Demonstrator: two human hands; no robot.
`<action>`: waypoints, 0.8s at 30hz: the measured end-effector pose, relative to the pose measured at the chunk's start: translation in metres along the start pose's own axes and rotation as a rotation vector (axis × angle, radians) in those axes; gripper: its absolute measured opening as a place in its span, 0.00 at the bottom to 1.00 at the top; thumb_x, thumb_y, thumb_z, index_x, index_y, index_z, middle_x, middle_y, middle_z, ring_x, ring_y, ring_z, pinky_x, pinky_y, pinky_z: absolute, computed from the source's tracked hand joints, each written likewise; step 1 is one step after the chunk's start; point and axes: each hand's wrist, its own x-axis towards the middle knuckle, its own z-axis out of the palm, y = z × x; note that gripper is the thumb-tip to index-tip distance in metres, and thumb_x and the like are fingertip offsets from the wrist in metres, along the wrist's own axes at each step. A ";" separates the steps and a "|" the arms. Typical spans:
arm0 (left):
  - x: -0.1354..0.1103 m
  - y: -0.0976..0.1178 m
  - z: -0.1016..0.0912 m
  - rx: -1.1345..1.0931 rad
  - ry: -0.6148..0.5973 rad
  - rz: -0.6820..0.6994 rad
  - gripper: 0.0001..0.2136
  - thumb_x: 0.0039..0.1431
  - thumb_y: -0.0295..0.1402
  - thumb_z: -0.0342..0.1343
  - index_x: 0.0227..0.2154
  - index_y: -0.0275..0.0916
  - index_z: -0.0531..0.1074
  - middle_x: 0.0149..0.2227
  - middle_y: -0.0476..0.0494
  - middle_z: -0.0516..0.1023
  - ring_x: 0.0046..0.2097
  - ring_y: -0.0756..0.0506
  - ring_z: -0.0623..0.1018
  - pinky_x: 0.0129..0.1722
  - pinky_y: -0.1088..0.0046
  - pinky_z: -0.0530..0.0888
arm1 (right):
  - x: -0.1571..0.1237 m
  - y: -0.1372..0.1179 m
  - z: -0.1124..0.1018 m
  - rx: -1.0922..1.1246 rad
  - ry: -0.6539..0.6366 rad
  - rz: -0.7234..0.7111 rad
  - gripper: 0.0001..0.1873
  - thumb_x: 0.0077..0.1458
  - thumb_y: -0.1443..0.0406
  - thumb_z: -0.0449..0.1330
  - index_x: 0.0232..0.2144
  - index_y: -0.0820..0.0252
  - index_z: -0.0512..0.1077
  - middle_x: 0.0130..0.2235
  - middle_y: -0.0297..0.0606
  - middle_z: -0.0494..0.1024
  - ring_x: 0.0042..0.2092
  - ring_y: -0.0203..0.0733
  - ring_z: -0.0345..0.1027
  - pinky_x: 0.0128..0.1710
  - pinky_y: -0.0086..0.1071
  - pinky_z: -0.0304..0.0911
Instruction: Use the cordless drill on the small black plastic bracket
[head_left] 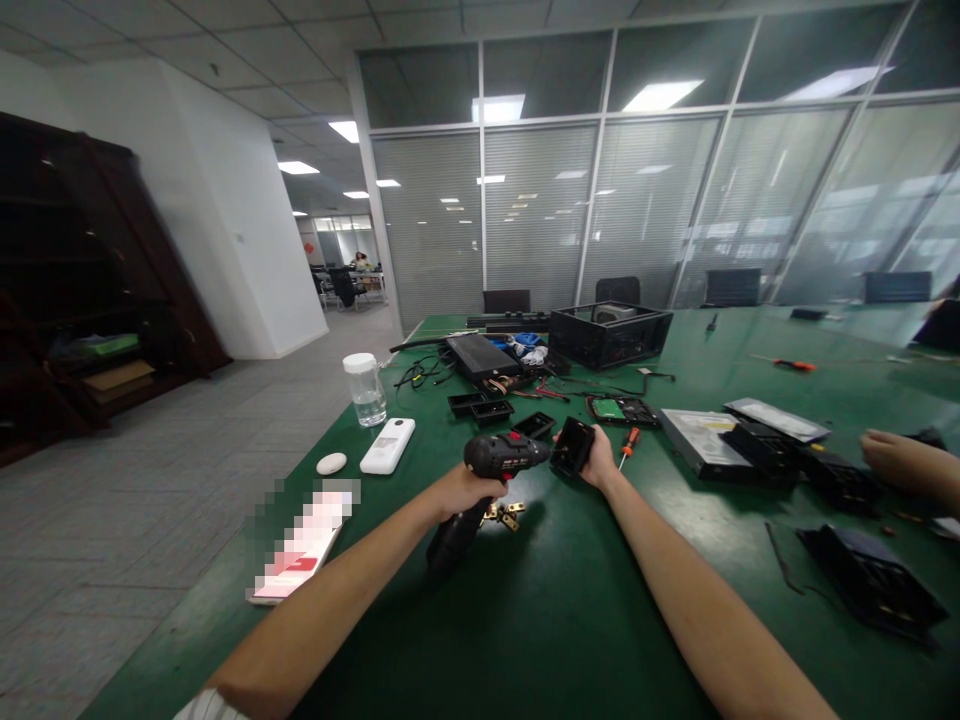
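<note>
My left hand (pixel 459 492) is closed round the grip of a black cordless screwdriver (pixel 487 480) with red lettering, its nose pointing right. My right hand (pixel 598 460) holds a small black rectangular part (pixel 572 446) just in front of the tool's tip, above the green table (pixel 570 620). A few brass-coloured brackets (pixel 507 515) lie on the table right under the tool. A red-handled screwdriver (pixel 628 444) lies just right of my right hand.
A water bottle (pixel 365 389), white remote-like device (pixel 387 445), white puck (pixel 331 463) and phone (pixel 300 555) lie at left. Black chassis (pixel 609 333), trays, cables and a drive (pixel 701 438) lie behind. Another person's hand (pixel 904 462) rests at right. A black panel (pixel 870 580) lies near right.
</note>
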 end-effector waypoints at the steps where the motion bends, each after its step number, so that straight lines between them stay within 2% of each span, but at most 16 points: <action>1: 0.000 0.000 0.000 -0.004 0.000 0.003 0.05 0.41 0.30 0.52 0.22 0.33 0.68 0.19 0.50 0.68 0.22 0.52 0.66 0.23 0.76 0.62 | 0.000 0.000 0.000 0.001 -0.002 0.003 0.19 0.44 0.59 0.42 0.26 0.53 0.72 0.31 0.49 0.75 0.33 0.47 0.70 0.33 0.44 0.61; 15: -0.002 0.004 0.001 -0.024 0.000 0.006 0.06 0.40 0.30 0.53 0.24 0.33 0.68 0.20 0.49 0.68 0.23 0.51 0.67 0.24 0.75 0.63 | 0.000 0.000 0.000 -0.026 -0.005 0.015 0.18 0.44 0.58 0.42 0.26 0.53 0.71 0.29 0.49 0.75 0.30 0.47 0.70 0.31 0.44 0.62; 21: -0.002 0.004 0.002 -0.002 0.022 0.000 0.06 0.40 0.30 0.53 0.23 0.33 0.68 0.20 0.49 0.68 0.23 0.51 0.67 0.25 0.75 0.63 | 0.001 0.003 0.002 -0.056 0.076 -0.021 0.20 0.45 0.56 0.43 0.29 0.61 0.70 0.27 0.45 0.75 0.31 0.48 0.69 0.30 0.41 0.63; 24: -0.002 0.004 0.001 -0.004 0.015 0.002 0.06 0.40 0.30 0.53 0.22 0.33 0.68 0.20 0.49 0.68 0.23 0.51 0.66 0.24 0.75 0.63 | 0.002 0.004 0.002 -0.059 0.073 -0.034 0.21 0.46 0.56 0.42 0.29 0.62 0.69 0.27 0.44 0.75 0.30 0.48 0.69 0.29 0.40 0.64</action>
